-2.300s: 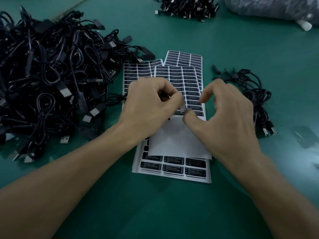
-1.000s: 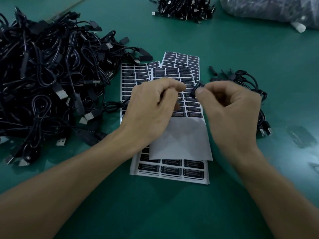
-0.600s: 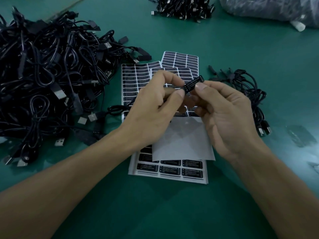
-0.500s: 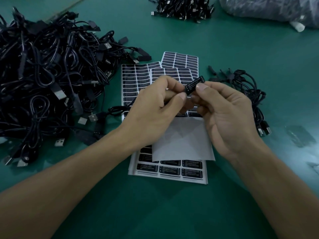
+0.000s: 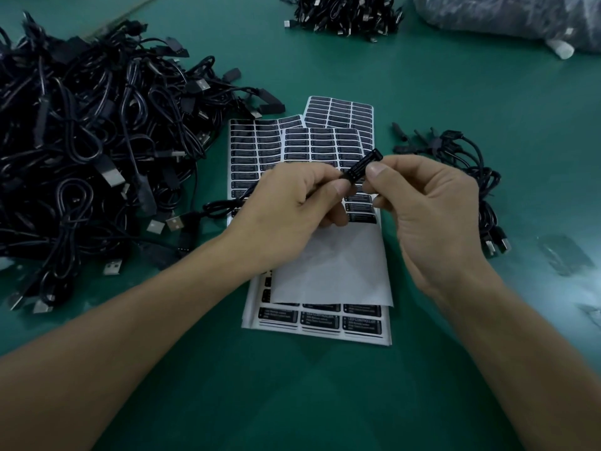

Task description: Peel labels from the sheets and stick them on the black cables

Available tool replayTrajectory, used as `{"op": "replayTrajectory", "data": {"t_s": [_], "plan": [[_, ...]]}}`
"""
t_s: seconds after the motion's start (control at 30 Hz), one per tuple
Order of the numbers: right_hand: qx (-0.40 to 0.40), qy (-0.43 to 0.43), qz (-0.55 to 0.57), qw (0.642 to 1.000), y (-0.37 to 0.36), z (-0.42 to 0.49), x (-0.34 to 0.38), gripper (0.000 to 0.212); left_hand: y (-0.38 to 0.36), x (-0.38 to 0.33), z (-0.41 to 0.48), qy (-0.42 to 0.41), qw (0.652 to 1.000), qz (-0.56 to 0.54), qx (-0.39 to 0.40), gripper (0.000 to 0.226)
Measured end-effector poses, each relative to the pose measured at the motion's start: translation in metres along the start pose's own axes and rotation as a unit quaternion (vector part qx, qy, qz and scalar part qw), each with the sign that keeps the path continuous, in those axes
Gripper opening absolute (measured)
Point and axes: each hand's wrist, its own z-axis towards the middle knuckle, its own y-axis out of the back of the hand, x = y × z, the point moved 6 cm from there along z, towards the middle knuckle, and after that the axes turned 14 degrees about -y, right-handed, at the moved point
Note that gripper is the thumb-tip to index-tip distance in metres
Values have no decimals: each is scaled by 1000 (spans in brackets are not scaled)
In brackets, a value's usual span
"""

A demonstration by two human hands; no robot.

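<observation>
At frame centre, above the sheets (image 5: 325, 323), both hands hold one cable (image 5: 224, 206) by its end block (image 5: 366, 166).

- Left hand (image 5: 292, 203): fingers curled; thumb and forefinger pinch the lower left end of the block.
- Right hand (image 5: 432, 216): fingers curled; thumb and forefinger pinch the block at its middle.
- Block: black, tilted, upper end toward the upper right. White print shows on the face turned to the camera. Whether this print is a label fully pressed down cannot be told.
- Cable: runs from under the left hand toward the left and loops across the left edge of the sheets.
- Sheets: several overlap on the green table (image 5: 292, 402), carrying rows of black labels. The top sheet has a bare white backing (image 5: 335, 268) over its lower part, directly below the hands.
- Pile (image 5: 81, 141): a large tangle of black cables fills the upper left of the frame.
- Bundle (image 5: 471, 177): a small group of cables lies just right of the right hand.
- Top edge: a further cable heap (image 5: 344, 14) at centre, a plastic bag (image 5: 504, 14) at upper right.
</observation>
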Motion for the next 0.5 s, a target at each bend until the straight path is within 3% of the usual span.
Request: {"op": "replayTrajectory", "data": {"t_s": [0.3,0.5], "plan": [[28,23,-2,999,-4,-2,5,12,3,3,4,39,994,-83,55,22],[60,-29,71,995,-8,0,0,14,3,3,4,52,992,-103,44,22]]}}
